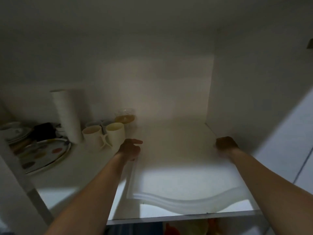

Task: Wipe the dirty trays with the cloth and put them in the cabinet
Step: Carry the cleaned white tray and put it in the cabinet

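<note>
1. Inside the cabinet [237, 82], a white shelf [81, 189] carries everything in view.
2. Tray [177, 180]: white, lying flat on the right half of the shelf, its wavy near rim just behind the shelf's front edge. Its surface shows no dirt in the dim light, so wiping is judged done and stowing almost complete; only letting go remains.
3. Patterned plate [45, 155]: far left, well apart from the tray.
4. White cylinder [67, 116]: upright behind the mugs [105, 136].
5. Left hand [131, 149]: at the tray's far left rim, one digit stretched out; whether the others grip cannot be told.
6. Right hand [226, 143]: at the far right corner, fingers curled over the rim.
7. Neither a cloth nor further trays are in view, so the remaining work cannot be judged.
</note>
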The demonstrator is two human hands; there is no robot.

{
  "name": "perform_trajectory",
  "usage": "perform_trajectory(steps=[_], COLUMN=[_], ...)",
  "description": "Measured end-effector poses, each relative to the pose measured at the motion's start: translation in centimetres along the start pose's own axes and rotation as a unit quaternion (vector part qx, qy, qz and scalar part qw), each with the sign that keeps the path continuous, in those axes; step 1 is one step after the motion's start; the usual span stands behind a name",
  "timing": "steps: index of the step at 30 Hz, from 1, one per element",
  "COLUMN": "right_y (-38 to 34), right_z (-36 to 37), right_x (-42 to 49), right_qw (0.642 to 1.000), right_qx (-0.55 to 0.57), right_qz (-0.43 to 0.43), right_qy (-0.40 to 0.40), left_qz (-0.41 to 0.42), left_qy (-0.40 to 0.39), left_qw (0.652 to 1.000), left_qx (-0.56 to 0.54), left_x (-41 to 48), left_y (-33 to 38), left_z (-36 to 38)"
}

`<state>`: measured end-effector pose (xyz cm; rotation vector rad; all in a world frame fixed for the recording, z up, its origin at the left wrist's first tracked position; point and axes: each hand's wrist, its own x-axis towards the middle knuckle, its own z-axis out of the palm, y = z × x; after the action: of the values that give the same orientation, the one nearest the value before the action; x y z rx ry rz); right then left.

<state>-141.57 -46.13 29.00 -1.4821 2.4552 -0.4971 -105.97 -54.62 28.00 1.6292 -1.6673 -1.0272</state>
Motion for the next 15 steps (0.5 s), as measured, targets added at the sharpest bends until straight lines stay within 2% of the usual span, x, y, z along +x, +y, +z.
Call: perform_trajectory(steps=[4,8,11,13,15], right_y=[0.2,0.7,0.8,0.2,-1.5], right_z=[1.1,2.2,2.5,2.5,2.4], right_x=[0.3,0.4,0.2,-0.6,-1.9], right_qw=[1.0,0.994,0.997,0.997,0.993], right_qx=[0.021,0.097,0.067,0.072,0.1], right_qz=[-0.004,0.036,0.023,0.01,-0.044], right_qy=[-0.016,-0.02,-0.02,0.02,0.054], left_qz=[-0.006,-0.012,-0.015,0.001,0.039], left_qy=[0.024,0.03,0.063,0.08,0.088], left_qw=[1.0,0.999,0.997,0.993,0.988], left_qx=[0.019,0.033,0.051,0.085,0.118], left_x=[0.1,0.0,-0.9,-2.0,-3.5], left_y=[-0.9,-1.9,-1.8,-1.3,-0.8], left_z=[0.4,0.5,0.7,0.5,0.1])
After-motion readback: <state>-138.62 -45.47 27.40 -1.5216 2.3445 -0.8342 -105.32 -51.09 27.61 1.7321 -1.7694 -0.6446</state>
